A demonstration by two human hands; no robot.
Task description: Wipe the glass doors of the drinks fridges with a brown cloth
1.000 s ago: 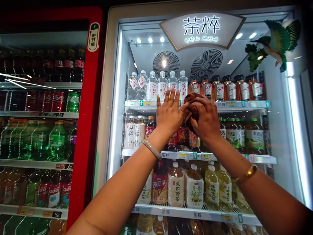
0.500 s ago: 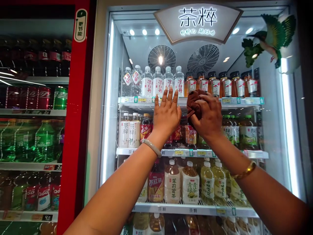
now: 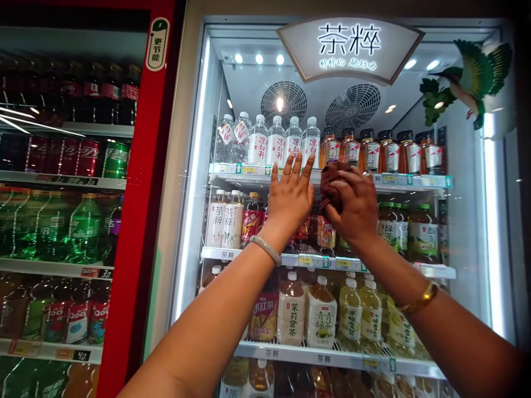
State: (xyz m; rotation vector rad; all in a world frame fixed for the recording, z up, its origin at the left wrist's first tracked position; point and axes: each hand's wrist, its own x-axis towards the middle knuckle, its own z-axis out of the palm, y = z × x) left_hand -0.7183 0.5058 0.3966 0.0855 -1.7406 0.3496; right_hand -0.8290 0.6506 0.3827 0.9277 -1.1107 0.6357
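A lit drinks cooler with a glass front fills the middle and right. My left hand [image 3: 291, 193], a pale bangle [image 3: 266, 250] on its wrist, lies flat against the glass with fingers spread and holds nothing. Just right of it, my right hand [image 3: 354, 202] presses a bunched dark brown cloth [image 3: 331, 185] to the glass, its fingers wrapped over it. That wrist wears a gold bangle [image 3: 420, 298]. Behind the hands, clear water bottles [image 3: 277, 141] and amber bottles [image 3: 368, 152] stand on the top shelf.
A second cooler with a red frame [image 3: 143, 182] stands at the left, holding green bottles [image 3: 85, 224] and cans. A fan-shaped lit sign [image 3: 350, 50] and a bird picture [image 3: 477, 83] are at the top. Lower shelves carry tea bottles [image 3: 291, 309].
The view has shifted slightly, so the coolers sit farther right in it. Both hands remain at the glass, the right one still on the cloth, its fingers slightly shifted.
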